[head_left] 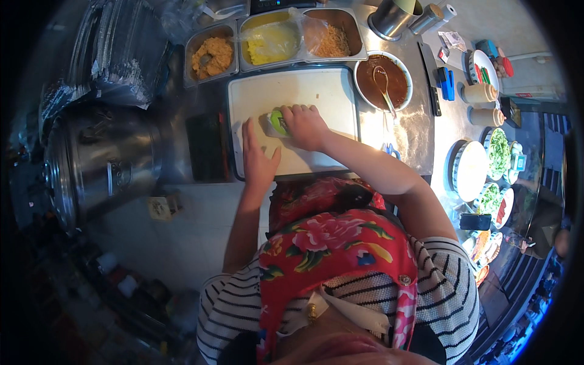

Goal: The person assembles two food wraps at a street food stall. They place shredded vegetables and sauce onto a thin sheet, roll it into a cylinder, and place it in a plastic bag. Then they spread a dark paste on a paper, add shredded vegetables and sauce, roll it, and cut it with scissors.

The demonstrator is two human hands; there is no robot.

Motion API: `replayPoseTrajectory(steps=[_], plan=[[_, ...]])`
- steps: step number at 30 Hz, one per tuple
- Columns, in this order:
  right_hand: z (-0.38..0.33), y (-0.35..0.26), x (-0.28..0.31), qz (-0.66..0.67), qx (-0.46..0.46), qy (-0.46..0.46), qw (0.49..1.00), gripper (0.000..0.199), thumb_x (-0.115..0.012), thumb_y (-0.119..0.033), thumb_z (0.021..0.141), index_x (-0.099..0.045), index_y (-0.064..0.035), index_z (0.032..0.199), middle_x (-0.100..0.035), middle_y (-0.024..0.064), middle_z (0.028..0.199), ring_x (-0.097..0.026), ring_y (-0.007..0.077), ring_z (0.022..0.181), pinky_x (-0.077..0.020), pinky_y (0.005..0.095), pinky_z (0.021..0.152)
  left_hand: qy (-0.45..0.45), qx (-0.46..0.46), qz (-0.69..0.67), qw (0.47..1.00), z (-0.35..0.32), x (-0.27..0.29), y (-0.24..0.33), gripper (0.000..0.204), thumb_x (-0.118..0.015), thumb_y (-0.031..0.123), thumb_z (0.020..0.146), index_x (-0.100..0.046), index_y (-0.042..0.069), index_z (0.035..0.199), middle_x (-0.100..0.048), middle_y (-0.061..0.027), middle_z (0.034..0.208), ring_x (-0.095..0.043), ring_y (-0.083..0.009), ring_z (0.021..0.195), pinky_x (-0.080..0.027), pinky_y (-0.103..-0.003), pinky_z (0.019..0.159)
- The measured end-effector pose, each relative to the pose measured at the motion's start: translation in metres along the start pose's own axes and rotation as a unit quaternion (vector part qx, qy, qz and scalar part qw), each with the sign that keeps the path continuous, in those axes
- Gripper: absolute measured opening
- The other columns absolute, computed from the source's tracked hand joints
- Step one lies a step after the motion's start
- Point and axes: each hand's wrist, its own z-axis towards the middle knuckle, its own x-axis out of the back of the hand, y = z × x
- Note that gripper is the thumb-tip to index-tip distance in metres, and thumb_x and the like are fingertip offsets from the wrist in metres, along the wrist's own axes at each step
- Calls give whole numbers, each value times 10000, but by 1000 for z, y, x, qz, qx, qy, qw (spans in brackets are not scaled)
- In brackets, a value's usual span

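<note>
My right hand (304, 126) has its fingers curled over a small green-and-whitish package (279, 122), which lies on a cream cutting board (331, 149). What the package contains I cannot make out, and its right side is hidden under my fingers. Beside it, to the left, my left hand (260, 163) rests at the near left part of the board. Its fingers are stretched out and the thumb stands apart, with nothing held. A small brownish crumb (317, 96) lies farther up on the board.
Behind the board stand metal pans with orange-brown filling (213, 58), yellow filling (264, 52) and brown crumbs (334, 41). A bowl of brown sauce (371, 76) holds a spoon (381, 80). Right of it lies a knife (434, 91). A large metal pot (100, 161) stands left.
</note>
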Motion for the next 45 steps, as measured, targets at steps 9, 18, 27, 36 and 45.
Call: replayPoseTrajectory(steps=[9, 18, 27, 36, 45], plan=[[-20, 17, 22, 50, 73, 137, 987, 632, -765, -303, 747, -553, -34, 1278, -639, 174, 1138, -610, 354, 1090, -440, 516, 939, -389, -144, 188, 890, 96, -13, 3, 992, -845, 143, 709, -273, -32, 1500, -418, -261, 1472, -384, -387, 1392, -301, -412, 1184], [-158, 282, 86, -10, -427, 253, 868, 559, -595, -156, 884, -464, -85, 1423, -578, 238, 1134, -590, 386, 1061, -502, 434, 921, -280, 21, 277, 919, 64, -38, 34, 1009, -858, 204, 712, -275, -89, 1481, -470, -295, 1404, -455, -423, 1314, -367, -432, 1124], [-186, 301, 69, 61, -354, 368, 858, 400, -527, -169, 945, -508, -74, 1332, -635, 259, 1012, -646, 393, 925, -506, 491, 820, -231, -55, 250, 939, 66, -60, 16, 1011, -818, 269, 749, -232, -66, 1503, -487, -269, 1378, -481, -410, 1276, -381, -469, 1092], [-193, 20, 65, 155, -147, 87, 973, 241, -529, -220, 989, -497, -27, 1129, -631, 217, 964, -639, 441, 778, -513, 515, 666, -169, -11, 306, 937, 44, -51, 28, 939, -806, 361, 756, -345, -62, 1457, -490, -221, 1382, -481, -360, 1281, -329, -595, 1076], [-173, -28, 48, 106, -177, 32, 978, 224, -534, -200, 992, -465, -17, 1100, -634, 232, 916, -638, 441, 795, -495, 527, 674, -141, -14, 234, 962, 38, -58, 8, 690, -814, 297, 765, -481, -48, 1261, -561, -209, 1170, -547, -375, 1135, -461, -505, 947]])
